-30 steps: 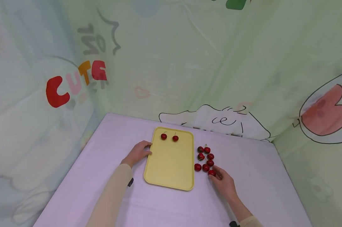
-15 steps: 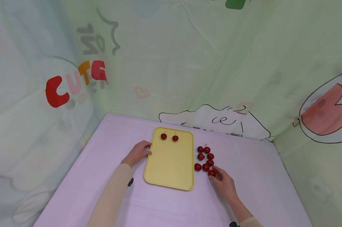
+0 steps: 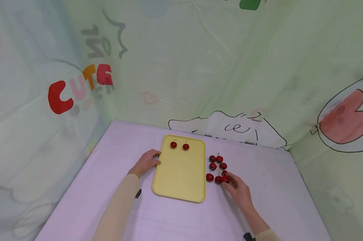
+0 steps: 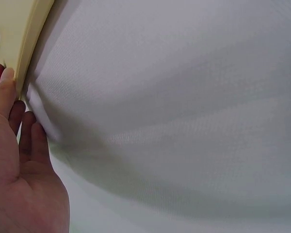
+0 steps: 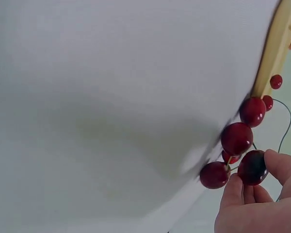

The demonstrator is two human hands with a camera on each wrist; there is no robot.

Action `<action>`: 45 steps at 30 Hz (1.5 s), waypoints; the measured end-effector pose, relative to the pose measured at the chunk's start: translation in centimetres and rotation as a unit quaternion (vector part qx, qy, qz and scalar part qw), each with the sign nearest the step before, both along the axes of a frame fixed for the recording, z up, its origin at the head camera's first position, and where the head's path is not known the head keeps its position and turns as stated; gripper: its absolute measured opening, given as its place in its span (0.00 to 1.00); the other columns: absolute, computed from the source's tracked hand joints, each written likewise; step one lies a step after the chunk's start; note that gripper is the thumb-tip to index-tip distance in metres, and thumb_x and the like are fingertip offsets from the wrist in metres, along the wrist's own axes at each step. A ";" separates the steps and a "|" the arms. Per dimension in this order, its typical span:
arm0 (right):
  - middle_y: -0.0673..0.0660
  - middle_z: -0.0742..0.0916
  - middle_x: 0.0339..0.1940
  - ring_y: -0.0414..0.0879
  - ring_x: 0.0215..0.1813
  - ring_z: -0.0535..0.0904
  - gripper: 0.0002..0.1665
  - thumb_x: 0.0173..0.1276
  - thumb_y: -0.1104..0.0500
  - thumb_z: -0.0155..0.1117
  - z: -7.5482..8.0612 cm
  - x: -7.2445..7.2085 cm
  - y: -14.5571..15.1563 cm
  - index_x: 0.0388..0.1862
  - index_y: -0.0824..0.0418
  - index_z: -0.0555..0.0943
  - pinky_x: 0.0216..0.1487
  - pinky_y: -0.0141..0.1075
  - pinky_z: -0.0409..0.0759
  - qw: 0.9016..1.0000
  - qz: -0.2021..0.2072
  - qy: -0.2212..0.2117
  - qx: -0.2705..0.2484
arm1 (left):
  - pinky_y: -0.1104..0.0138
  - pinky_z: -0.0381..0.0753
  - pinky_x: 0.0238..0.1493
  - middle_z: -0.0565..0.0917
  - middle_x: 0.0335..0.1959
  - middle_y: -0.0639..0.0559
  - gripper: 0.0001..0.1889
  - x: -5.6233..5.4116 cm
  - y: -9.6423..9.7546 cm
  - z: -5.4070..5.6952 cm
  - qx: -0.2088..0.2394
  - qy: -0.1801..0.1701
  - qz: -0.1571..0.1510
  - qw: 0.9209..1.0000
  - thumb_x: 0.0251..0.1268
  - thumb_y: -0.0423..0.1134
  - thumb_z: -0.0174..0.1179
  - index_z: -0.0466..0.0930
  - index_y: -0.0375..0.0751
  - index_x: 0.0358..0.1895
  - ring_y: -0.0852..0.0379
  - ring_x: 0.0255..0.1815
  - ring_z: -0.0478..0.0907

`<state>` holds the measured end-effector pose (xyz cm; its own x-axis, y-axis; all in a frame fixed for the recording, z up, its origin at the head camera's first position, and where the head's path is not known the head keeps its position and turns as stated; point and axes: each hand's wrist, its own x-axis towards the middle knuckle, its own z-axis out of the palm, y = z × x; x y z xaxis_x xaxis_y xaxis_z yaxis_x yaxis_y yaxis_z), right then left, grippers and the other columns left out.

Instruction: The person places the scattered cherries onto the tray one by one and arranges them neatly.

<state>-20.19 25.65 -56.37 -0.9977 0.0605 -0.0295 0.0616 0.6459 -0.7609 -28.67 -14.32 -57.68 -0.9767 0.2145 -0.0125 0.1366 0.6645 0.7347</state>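
Note:
A yellow rectangular tray [image 3: 179,177] lies on the table, with two dark red stemmed cherries [image 3: 185,146] near its far end. My left hand [image 3: 145,163] pinches the tray's left rim; in the left wrist view the thumb [image 4: 4,94] is over the rim and the fingers are at its outer side. My right hand [image 3: 241,193], to the right of the tray, pinches a cherry [image 5: 252,168] between thumb and fingers. Several other cherries [image 3: 212,166] are grouped between this hand and the tray; the hand partly covers one of them.
A pale lilac cloth [image 3: 169,221] covers the table. Behind it and at both sides hang printed curtains [image 3: 181,73]. The loose cherries sit close to the tray's right rim [image 3: 205,167].
My right hand has lifted its cherry slightly and moved it a little away from me, so it now overlaps the neighbouring cherries. The left hand and tray have stayed put.

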 end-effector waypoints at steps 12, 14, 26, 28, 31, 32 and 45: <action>0.65 0.77 0.65 0.59 0.66 0.73 0.30 0.69 0.60 0.64 2.6 -0.8 -1.1 0.68 0.65 0.71 0.59 0.40 0.77 0.999 -0.011 0.044 -0.015 | 0.55 0.68 0.69 0.77 0.60 0.43 0.23 -0.1 0.0 -0.1 -0.003 0.001 -0.002 1.000 0.64 0.35 0.65 0.76 0.34 0.61 0.46 0.65 0.71; 0.65 0.76 0.67 0.58 0.67 0.72 0.30 0.70 0.62 0.63 3.3 -1.3 -1.3 0.69 0.66 0.70 0.61 0.40 0.75 0.999 -0.014 0.038 -0.027 | 0.55 0.67 0.70 0.77 0.60 0.43 0.23 -0.1 0.0 -0.1 0.002 -0.002 -0.001 1.000 0.64 0.35 0.65 0.75 0.34 0.61 0.46 0.65 0.71; 0.60 0.75 0.68 0.53 0.68 0.72 0.31 0.71 0.57 0.64 4.6 -5.6 -3.6 0.71 0.59 0.70 0.63 0.41 0.75 0.996 -0.062 0.038 -0.049 | 0.56 0.66 0.71 0.76 0.61 0.43 0.23 0.2 0.0 0.7 0.007 -0.010 0.002 1.000 0.65 0.35 0.64 0.75 0.34 0.62 0.46 0.66 0.70; 0.59 0.75 0.68 0.52 0.68 0.73 0.31 0.70 0.57 0.64 4.3 -6.5 -3.9 0.71 0.58 0.70 0.64 0.42 0.75 0.996 -0.067 0.036 -0.056 | 0.56 0.66 0.71 0.76 0.61 0.43 0.23 0.2 0.0 0.8 0.008 -0.014 0.002 1.000 0.65 0.35 0.64 0.74 0.34 0.62 0.46 0.66 0.69; 0.56 0.76 0.68 0.49 0.66 0.74 0.32 0.70 0.50 0.64 1.9 -8.7 -3.5 0.71 0.53 0.71 0.63 0.39 0.76 0.994 -0.069 0.056 -0.058 | 0.56 0.65 0.71 0.76 0.62 0.43 0.23 0.2 0.0 0.7 0.005 -0.015 0.001 1.000 0.65 0.35 0.64 0.74 0.35 0.63 0.46 0.66 0.69; 0.53 0.77 0.67 0.46 0.65 0.75 0.33 0.69 0.46 0.64 0.4 -9.8 -3.0 0.71 0.50 0.71 0.61 0.36 0.77 0.994 -0.064 0.073 -0.055 | 0.56 0.65 0.71 0.76 0.62 0.43 0.23 0.2 0.0 0.7 0.005 -0.015 0.001 1.000 0.65 0.35 0.64 0.74 0.35 0.63 0.46 0.66 0.69; 0.62 0.79 0.63 0.54 0.62 0.77 0.30 0.69 0.56 0.65 2.9 -11.5 -7.8 0.68 0.62 0.72 0.62 0.43 0.78 0.994 -0.062 0.038 -0.087 | 0.55 0.66 0.70 0.77 0.60 0.42 0.22 0.2 -0.1 0.6 0.009 0.003 -0.005 1.000 0.64 0.33 0.64 0.75 0.33 0.61 0.45 0.65 0.70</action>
